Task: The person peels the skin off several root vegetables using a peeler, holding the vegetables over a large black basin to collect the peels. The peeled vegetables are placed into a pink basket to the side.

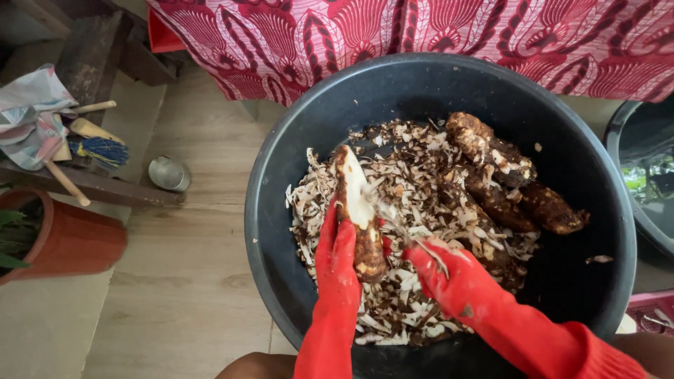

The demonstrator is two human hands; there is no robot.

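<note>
Both my hands wear red rubber gloves and work over a large dark basin (281, 133). My left hand (338, 254) grips a long cassava root (357, 210), partly peeled white at its far end and still brown near my palm. My right hand (449, 275) holds a knife (407, 235) whose blade, blurred, rests against the root's side. Pale and brown peelings (414, 168) cover the basin's bottom. Several unpeeled brown cassava roots (505, 182) lie on the right side of the pile.
A red patterned cloth (421, 35) hangs behind the basin. On the left stand a terracotta plant pot (70, 238), a small metal tin (168, 173), a blue-bristled brush (102, 149) and a crumpled cloth (31, 116) on wooden boards. Another dark basin (642, 168) sits at the right edge.
</note>
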